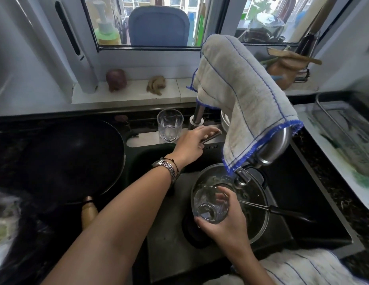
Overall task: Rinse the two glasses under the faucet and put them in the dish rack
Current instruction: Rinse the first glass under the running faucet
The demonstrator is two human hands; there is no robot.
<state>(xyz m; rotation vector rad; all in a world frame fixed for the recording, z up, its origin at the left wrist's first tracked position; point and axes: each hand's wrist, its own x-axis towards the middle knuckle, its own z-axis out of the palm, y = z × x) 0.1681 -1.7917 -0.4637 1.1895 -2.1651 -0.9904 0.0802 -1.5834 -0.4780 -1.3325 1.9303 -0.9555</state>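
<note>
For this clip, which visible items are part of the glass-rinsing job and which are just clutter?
In the job: glass held in right hand; second glass on the sink ledge; faucet; faucet handle under left hand; dish rack.

Lying about: cloth draped on the faucet, black pan, glass bowl, onion.

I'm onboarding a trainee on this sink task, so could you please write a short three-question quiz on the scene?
1. True or false: the right hand holds a glass below the faucet spout.
2. What does the left hand rest on? A) the faucet lever B) the pan handle C) the cloth
3. Where does the second glass stand?

Key: 1 true. 2 A. 3 Upright on the ledge behind the sink, left of the faucet base.
</note>
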